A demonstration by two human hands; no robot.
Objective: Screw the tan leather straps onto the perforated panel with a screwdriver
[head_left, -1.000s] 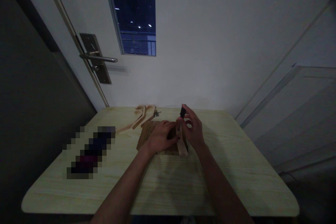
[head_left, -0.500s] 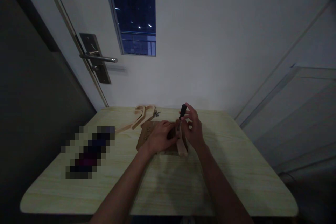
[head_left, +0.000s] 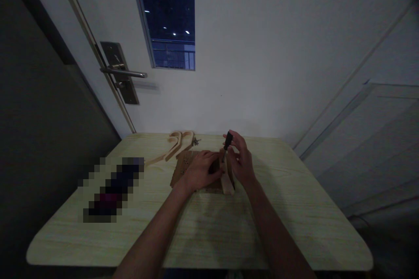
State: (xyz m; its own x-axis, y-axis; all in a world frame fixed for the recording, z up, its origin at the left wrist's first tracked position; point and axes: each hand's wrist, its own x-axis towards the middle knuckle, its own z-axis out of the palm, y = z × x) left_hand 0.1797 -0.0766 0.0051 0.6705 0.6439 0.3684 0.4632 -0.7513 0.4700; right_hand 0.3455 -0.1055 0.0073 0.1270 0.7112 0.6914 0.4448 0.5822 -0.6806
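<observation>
My left hand (head_left: 200,170) lies on a flat brown wooden board (head_left: 182,166) with small holes, its fingers curled against an upright pale wooden piece (head_left: 226,182) at the board's right edge. Just to the right, my right hand (head_left: 240,159) pinches the black handle of a small screwdriver (head_left: 227,141). The tool stands nearly upright with its tip down at the top of the pale piece. Both forearms reach in from the bottom of the view.
The pale wood-grain table (head_left: 294,218) stands against a white wall. Curved wooden pieces (head_left: 175,144) and small metal parts (head_left: 195,141) lie at the far edge. A blurred dark object (head_left: 113,188) lies at the left. A door with a metal handle (head_left: 122,72) is behind, left.
The screwdriver handle has shifted slightly between my right fingers, which have regripped it. My left hand and the wooden pieces have stayed in place.
</observation>
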